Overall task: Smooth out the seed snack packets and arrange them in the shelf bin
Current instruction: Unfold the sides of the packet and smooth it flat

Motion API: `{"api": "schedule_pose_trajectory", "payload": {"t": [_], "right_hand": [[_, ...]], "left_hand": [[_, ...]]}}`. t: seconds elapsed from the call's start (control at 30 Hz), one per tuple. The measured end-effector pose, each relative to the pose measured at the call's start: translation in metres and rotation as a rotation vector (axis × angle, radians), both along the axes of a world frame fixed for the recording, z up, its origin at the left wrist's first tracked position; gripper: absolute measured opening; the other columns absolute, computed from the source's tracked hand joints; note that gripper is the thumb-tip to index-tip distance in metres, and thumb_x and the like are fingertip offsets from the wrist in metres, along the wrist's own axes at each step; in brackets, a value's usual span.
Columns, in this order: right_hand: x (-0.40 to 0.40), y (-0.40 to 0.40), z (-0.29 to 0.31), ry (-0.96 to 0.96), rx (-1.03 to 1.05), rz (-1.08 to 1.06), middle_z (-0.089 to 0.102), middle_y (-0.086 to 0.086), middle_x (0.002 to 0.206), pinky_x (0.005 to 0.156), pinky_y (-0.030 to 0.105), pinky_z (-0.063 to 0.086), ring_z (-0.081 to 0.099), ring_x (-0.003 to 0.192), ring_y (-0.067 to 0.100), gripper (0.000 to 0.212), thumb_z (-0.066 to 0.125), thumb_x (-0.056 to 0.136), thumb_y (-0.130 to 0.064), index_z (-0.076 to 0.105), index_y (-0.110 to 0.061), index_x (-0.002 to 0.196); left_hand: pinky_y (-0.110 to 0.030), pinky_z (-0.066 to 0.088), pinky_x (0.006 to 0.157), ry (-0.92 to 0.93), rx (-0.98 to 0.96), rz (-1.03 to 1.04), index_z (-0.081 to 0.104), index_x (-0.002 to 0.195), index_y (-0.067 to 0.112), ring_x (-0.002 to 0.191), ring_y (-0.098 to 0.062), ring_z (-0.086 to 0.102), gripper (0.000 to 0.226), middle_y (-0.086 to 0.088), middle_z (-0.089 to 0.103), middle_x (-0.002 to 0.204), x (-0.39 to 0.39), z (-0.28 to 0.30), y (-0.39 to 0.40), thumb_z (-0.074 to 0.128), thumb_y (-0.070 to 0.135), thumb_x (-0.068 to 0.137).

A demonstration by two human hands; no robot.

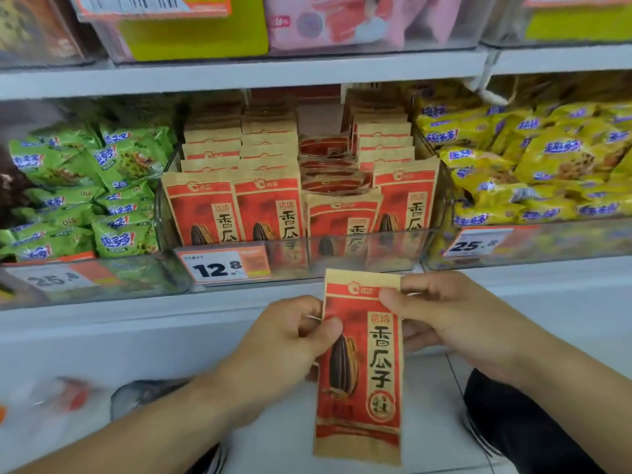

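Note:
I hold one red and tan seed snack packet (362, 367) upright in front of the shelf, below the bin. My left hand (290, 340) pinches its left edge near the middle. My right hand (441, 313) pinches its upper right part, thumb on the front. The clear shelf bin (376, 248) above holds several like packets standing in rows (239, 206). In a gap right of centre, some packets lie flat and slumped (331, 172).
Green snack bags (85, 189) fill the bin to the left and yellow ones (533, 165) the bin to the right. Price tags (222, 266) hang on the bin fronts. An upper shelf (239, 77) sits above. My dark-trousered knees (513, 422) are low in view.

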State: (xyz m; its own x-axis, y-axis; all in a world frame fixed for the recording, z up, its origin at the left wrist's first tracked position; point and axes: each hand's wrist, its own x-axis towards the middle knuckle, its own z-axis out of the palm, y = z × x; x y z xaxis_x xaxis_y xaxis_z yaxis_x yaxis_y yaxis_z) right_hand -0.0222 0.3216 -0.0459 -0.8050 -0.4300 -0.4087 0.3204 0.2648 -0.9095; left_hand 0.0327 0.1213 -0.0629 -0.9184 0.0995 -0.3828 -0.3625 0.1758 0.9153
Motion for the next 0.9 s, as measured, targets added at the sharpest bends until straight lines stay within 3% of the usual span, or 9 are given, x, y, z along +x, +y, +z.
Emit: {"api": "schedule_pose_trajectory", "payload": {"t": [0.23,0.43,0.53,0.63,0.77,0.9], "right_hand": [[-0.006,0.003,-0.008,0.071,0.055,-0.108,0.078,0.011,0.085,0.057,0.024,0.057,0.075,0.074,0.023,0.017,0.061,0.096,-0.018,0.074,-0.007,0.093],[-0.009,0.009,-0.006,0.029,0.08,0.044,0.078,0.007,0.095,0.072,0.032,0.063,0.075,0.088,0.024,0.021,0.062,0.095,-0.025,0.07,-0.014,0.111],[-0.004,0.013,-0.006,-0.048,0.098,0.209,0.076,0.012,0.103,0.079,0.043,0.062,0.074,0.092,0.032,0.035,0.07,0.087,-0.026,0.063,-0.017,0.121],[-0.002,0.014,-0.008,-0.089,0.105,0.252,0.074,0.018,0.104,0.074,0.043,0.062,0.073,0.089,0.037,0.045,0.072,0.083,-0.024,0.058,-0.016,0.124],[-0.003,0.014,-0.012,-0.061,0.113,0.242,0.074,0.02,0.101,0.072,0.042,0.063,0.073,0.088,0.039,0.037,0.069,0.088,-0.019,0.059,-0.013,0.124],[-0.005,0.015,-0.014,-0.034,0.135,0.208,0.075,0.018,0.101,0.072,0.04,0.063,0.074,0.087,0.036,0.037,0.069,0.089,-0.021,0.059,-0.015,0.124]], "left_hand": [[-0.035,0.061,0.074,-0.114,0.06,-0.219,0.062,0.12,0.012,0.093,-0.031,0.072,0.029,-0.011,0.075,0.103,0.001,-0.006,0.0,0.057,0.028,0.096],[-0.042,0.06,0.076,-0.098,0.047,-0.177,0.063,0.116,0.01,0.091,-0.034,0.073,0.027,-0.013,0.075,0.101,0.003,-0.014,0.0,0.057,0.026,0.095],[-0.036,0.06,0.07,-0.123,0.088,-0.118,0.064,0.114,0.011,0.09,-0.033,0.073,0.025,-0.014,0.075,0.101,0.004,-0.014,0.001,0.055,0.025,0.097],[-0.031,0.059,0.069,-0.143,0.097,-0.117,0.065,0.115,0.013,0.091,-0.031,0.073,0.024,-0.012,0.076,0.102,0.004,-0.015,0.0,0.054,0.026,0.097],[-0.035,0.06,0.077,-0.196,0.162,-0.163,0.062,0.123,0.015,0.096,-0.029,0.073,0.034,-0.01,0.074,0.108,0.002,-0.014,0.0,0.057,0.03,0.093],[-0.037,0.059,0.073,-0.235,0.265,-0.237,0.056,0.127,0.009,0.09,-0.036,0.072,0.042,-0.02,0.073,0.107,0.001,-0.012,-0.003,0.065,0.014,0.086]]}}
